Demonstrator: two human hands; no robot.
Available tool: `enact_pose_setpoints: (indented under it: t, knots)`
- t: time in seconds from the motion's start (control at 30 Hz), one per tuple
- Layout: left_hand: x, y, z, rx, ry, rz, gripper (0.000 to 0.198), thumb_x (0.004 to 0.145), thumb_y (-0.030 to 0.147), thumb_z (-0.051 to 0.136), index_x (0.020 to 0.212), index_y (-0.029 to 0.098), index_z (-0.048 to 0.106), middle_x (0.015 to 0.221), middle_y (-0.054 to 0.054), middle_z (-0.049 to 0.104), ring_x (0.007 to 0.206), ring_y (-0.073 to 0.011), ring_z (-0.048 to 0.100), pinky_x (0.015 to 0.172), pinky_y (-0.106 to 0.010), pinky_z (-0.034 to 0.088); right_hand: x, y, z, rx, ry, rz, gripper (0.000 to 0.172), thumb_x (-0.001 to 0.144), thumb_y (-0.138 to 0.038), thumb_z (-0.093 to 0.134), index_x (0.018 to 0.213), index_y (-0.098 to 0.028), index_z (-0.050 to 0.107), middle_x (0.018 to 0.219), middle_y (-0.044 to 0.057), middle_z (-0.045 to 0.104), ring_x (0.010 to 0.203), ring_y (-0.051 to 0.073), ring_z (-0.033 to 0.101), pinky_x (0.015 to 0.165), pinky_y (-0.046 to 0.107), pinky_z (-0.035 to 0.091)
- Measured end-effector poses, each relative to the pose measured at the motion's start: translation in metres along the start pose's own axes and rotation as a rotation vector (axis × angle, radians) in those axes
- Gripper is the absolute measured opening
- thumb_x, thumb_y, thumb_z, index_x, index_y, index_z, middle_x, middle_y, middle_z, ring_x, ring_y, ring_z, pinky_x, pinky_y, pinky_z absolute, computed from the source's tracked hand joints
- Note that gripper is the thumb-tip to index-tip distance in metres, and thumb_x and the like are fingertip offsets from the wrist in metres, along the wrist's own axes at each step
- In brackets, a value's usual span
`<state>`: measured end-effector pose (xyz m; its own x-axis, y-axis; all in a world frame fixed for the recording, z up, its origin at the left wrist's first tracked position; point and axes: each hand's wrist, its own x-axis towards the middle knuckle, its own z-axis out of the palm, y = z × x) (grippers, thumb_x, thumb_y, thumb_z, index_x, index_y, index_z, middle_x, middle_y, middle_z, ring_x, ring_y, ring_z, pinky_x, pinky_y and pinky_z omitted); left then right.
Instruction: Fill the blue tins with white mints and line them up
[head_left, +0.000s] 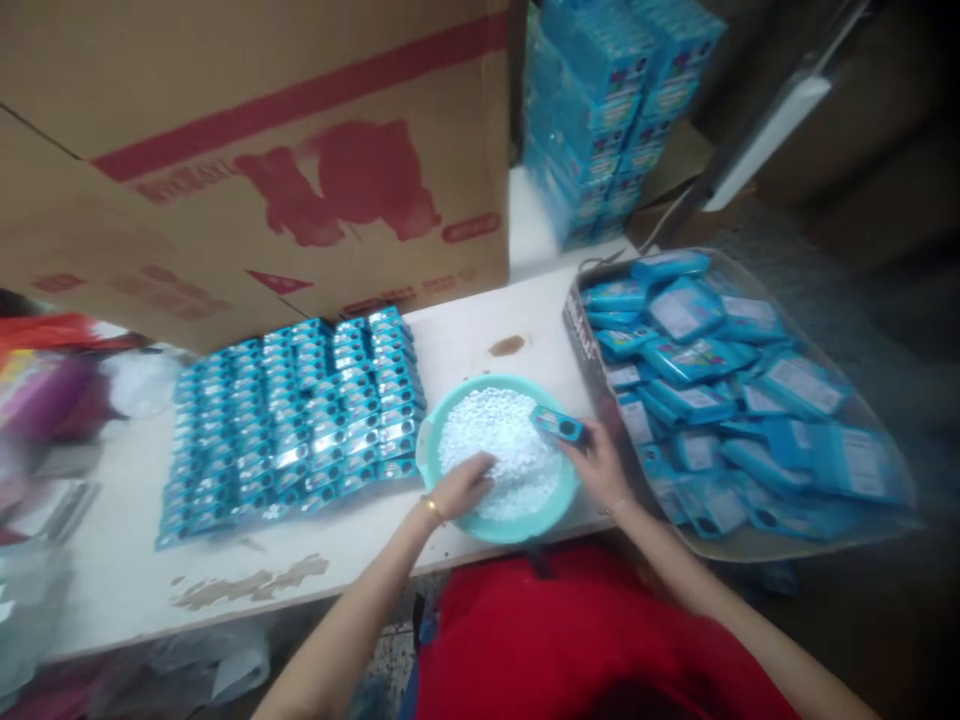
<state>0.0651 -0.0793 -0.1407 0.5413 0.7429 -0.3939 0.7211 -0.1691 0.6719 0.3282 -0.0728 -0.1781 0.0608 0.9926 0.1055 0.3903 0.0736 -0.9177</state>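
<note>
A turquoise basin (425, 450) full of small white pieces stands at the table's front edge. My left hand (463, 487) reaches into it from the lower left, fingertips down among the white pieces (487, 420); whatever those fingers pinch is hidden. Over the basin's right side, my right hand (598, 463) grips one end of a small blue box (556, 424), which is tilted above the pieces. Left of the basin, many blue boxes (300, 420) stand packed in rows.
A carton (581, 325) heaped with blue packs (705, 370) is at the right. Behind are a large cardboard box (225, 120) and stacked blue boxes (585, 120). Plastic bags (142, 380) lie at the left of the white table (480, 330).
</note>
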Motion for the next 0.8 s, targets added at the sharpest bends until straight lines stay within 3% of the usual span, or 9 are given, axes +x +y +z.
enact_pose_setpoints:
  t: [0.1, 0.23, 0.43, 0.57, 0.67, 0.8]
  knots:
    - [-0.015, 0.012, -0.031, -0.033, 0.038, 0.064, 0.029, 0.088, 0.019, 0.042, 0.116, 0.017, 0.050, 0.111, -0.009, 0.059, 0.098, -0.0176, 0.055, 0.092, -0.033, 0.045, -0.002, 0.001, 0.001, -0.090, -0.085, -0.087, 0.029, 0.085, -0.032, 0.057, 0.112, -0.022, 0.051, 0.105, 0.009, 0.059, 0.100, 0.024, 0.058, 0.090, 0.043, 0.049]
    - [-0.020, 0.040, -0.059, 0.122, 0.027, 0.094, 0.026, 0.089, 0.017, 0.039, 0.113, 0.017, 0.051, 0.105, -0.008, 0.059, 0.096, -0.0176, 0.055, 0.089, -0.032, 0.045, -0.010, 0.001, 0.012, -0.124, -0.177, -0.217, 0.032, 0.085, -0.019, 0.051, 0.117, -0.022, 0.050, 0.111, 0.010, 0.056, 0.108, 0.025, 0.054, 0.094, 0.046, 0.048]
    - [-0.008, 0.102, -0.067, 0.585, -0.063, -0.060, 0.033, 0.089, 0.008, 0.034, 0.118, 0.014, 0.048, 0.101, -0.012, 0.060, 0.091, -0.0227, 0.057, 0.076, -0.035, 0.049, -0.019, 0.001, 0.026, -0.177, -0.227, -0.323, 0.042, 0.084, -0.013, 0.048, 0.124, -0.025, 0.047, 0.116, 0.011, 0.056, 0.113, 0.027, 0.053, 0.101, 0.054, 0.042]
    - [-0.008, 0.138, -0.067, 0.740, -0.087, -0.071, 0.029, 0.091, 0.007, 0.029, 0.106, 0.011, 0.054, 0.093, -0.012, 0.059, 0.088, -0.0261, 0.057, 0.070, -0.037, 0.048, -0.022, 0.000, 0.029, -0.128, -0.222, -0.316, 0.040, 0.085, -0.015, 0.049, 0.123, -0.025, 0.047, 0.114, 0.010, 0.056, 0.112, 0.026, 0.053, 0.100, 0.052, 0.044]
    - [-0.011, 0.130, -0.069, 0.720, -0.045, -0.061, 0.027, 0.091, 0.007, 0.031, 0.101, 0.013, 0.055, 0.093, -0.011, 0.058, 0.088, -0.0249, 0.056, 0.071, -0.037, 0.048, -0.022, 0.002, 0.025, -0.114, -0.198, -0.266, 0.039, 0.084, -0.015, 0.048, 0.122, -0.025, 0.048, 0.114, 0.010, 0.056, 0.111, 0.026, 0.053, 0.098, 0.051, 0.045]
    - [-0.002, 0.063, -0.057, 0.614, 0.081, -0.150, 0.028, 0.089, 0.008, 0.035, 0.110, 0.015, 0.052, 0.102, -0.011, 0.055, 0.094, -0.0231, 0.053, 0.078, -0.036, 0.047, -0.020, 0.005, 0.014, -0.105, -0.122, -0.208, 0.037, 0.084, -0.015, 0.049, 0.120, -0.025, 0.048, 0.113, 0.010, 0.056, 0.111, 0.026, 0.053, 0.098, 0.049, 0.046]
